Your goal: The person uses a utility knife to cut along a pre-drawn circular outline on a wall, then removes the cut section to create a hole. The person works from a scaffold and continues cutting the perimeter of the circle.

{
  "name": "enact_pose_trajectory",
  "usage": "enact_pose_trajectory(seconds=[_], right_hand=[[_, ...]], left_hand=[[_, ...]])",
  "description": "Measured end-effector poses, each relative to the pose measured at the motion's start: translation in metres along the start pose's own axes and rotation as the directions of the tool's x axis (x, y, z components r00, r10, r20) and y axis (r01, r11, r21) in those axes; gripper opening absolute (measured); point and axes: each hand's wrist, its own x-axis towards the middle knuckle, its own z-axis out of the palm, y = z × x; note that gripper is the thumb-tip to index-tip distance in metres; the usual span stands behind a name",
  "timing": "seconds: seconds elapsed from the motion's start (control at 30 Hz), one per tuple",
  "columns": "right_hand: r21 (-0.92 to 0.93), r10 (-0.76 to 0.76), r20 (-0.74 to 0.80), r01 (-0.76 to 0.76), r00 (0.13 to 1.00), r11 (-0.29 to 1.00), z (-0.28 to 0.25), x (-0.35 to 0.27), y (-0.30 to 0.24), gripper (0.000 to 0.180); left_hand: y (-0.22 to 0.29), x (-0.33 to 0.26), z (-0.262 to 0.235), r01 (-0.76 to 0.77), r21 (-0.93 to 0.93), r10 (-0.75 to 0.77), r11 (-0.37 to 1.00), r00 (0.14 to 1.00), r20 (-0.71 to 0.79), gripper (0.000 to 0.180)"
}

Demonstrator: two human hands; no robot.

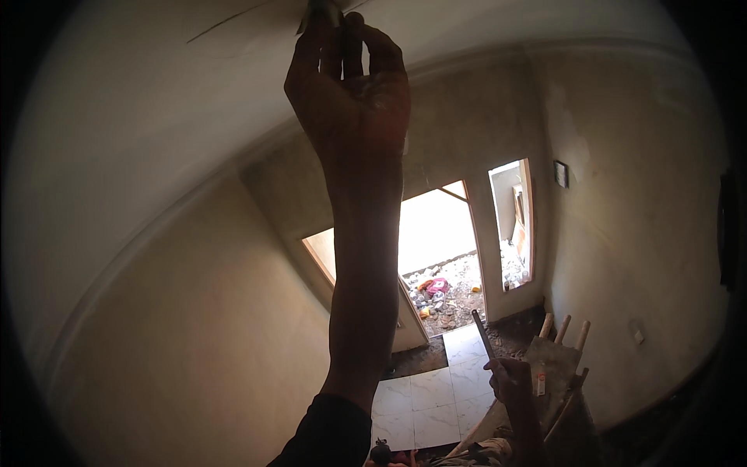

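My left hand (350, 93) is raised to the pale ceiling (156, 101), palm toward me. Its fingers pinch a small, pale, flat-edged piece (320, 14) against the ceiling beside a thin dark crack (226, 23). The piece is partly hidden by the fingers and cut off by the frame's top, so its kind is unclear. Lower down at the right, my right hand (510, 380) is closed around a long, thin, dark flat strip (482, 333) that points up and away.
A wooden scaffold with upright poles (582, 336) and a board (554, 359) stands at lower right. White tiles (432, 393) cover part of the floor below. Beyond the doorway (440, 233) lies rubble (459, 300). A narrow window (512, 226) is beside it.
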Motion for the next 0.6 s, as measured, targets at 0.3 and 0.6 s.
enact_pose_trajectory(seconds=[0.3, 0.6], right_hand=[[0.034, 0.030, -0.015, -0.030, 0.999, 0.999, -0.011, 0.019, 0.022, 0.022], [0.236, 0.035, -0.227, 0.020, 0.973, 0.972, -0.035, -0.026, 0.046, 0.021]], left_hand=[[-0.030, 0.007, -0.024, -0.370, 0.116, 0.355, 0.922, 0.925, 0.136, 0.019], [-0.057, -0.106, -0.154, -0.160, 0.445, 0.226, 0.881, 0.969, -0.097, 0.033]])
